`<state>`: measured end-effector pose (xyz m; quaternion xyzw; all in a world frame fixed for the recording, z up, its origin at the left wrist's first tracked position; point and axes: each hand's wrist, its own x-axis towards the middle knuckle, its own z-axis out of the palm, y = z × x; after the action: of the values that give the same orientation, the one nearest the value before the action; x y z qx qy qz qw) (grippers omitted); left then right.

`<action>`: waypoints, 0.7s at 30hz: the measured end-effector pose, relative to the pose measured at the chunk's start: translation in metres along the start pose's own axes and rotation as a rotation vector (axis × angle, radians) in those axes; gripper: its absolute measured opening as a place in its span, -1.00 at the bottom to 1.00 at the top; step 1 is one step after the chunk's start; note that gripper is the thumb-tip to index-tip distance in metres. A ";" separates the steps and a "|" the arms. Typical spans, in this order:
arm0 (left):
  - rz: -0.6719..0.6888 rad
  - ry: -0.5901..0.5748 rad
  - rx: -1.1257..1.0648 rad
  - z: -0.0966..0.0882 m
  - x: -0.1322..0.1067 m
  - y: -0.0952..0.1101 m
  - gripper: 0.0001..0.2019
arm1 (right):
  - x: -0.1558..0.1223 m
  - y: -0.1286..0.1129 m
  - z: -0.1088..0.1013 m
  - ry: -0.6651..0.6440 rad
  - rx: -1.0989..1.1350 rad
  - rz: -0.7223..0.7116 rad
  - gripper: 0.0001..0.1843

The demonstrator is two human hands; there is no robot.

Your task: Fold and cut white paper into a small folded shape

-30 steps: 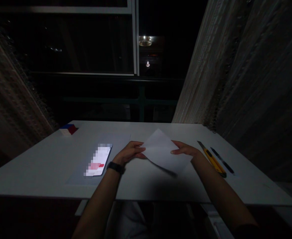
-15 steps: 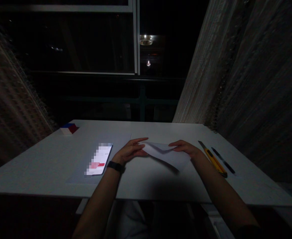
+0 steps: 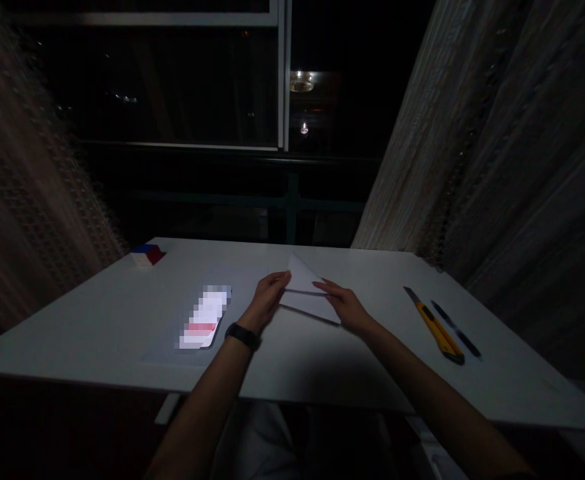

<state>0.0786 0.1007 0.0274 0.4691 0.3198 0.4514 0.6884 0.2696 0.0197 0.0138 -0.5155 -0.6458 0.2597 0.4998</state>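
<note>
Between my two hands a white sheet of paper (image 3: 308, 303) is held above the table, with a crease across it and a pointed flap standing at its far side. My left hand (image 3: 268, 293), with a dark band on the wrist, grips its left edge between thumb and fingers. On the right edge, my right hand (image 3: 343, 304) pinches the paper, fingers lying along the crease. Left of my left hand lies a phone (image 3: 206, 317) with its screen lit, on top of another pale sheet (image 3: 165, 347).
A yellow box cutter (image 3: 437, 330), blade out, and a dark pen (image 3: 456, 329) lie to the right on the white table (image 3: 97, 327). A puzzle cube (image 3: 146, 255) stands at the far left corner. Curtains (image 3: 407, 127) hang on both sides of the dark window.
The paper has turned from a loosely bowed sheet to a creased one with a raised point. My right hand has moved left, closer to my left hand. The view has shifted slightly.
</note>
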 end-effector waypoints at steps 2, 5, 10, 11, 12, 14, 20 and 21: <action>0.045 0.063 0.020 -0.002 0.003 -0.003 -0.56 | -0.002 -0.001 0.006 -0.013 -0.040 -0.057 -0.60; 0.054 0.088 0.039 -0.005 0.004 -0.006 -0.51 | -0.005 -0.001 0.009 -0.062 -0.074 -0.108 -0.56; 0.088 0.079 0.057 -0.006 0.003 -0.007 -0.41 | -0.011 -0.006 0.012 -0.127 -0.137 -0.098 -0.45; 0.110 0.089 0.070 -0.006 0.003 -0.007 -0.43 | -0.012 -0.008 0.013 -0.131 -0.147 -0.095 -0.41; 0.136 0.106 0.088 -0.006 0.004 -0.007 -0.46 | -0.013 -0.009 0.015 -0.136 -0.157 -0.093 -0.37; 0.194 0.153 0.140 -0.007 0.005 -0.007 -0.53 | -0.015 -0.011 0.018 -0.145 -0.176 -0.092 -0.32; 0.268 0.196 0.186 -0.006 0.006 -0.009 -0.58 | -0.018 -0.014 0.027 -0.167 -0.205 -0.102 -0.27; 0.265 0.204 0.170 -0.005 0.006 -0.009 -0.57 | -0.019 -0.015 0.028 -0.171 -0.198 -0.110 -0.27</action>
<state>0.0792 0.1067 0.0169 0.5154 0.3605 0.5547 0.5447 0.2370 0.0017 0.0092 -0.5022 -0.7358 0.2099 0.4028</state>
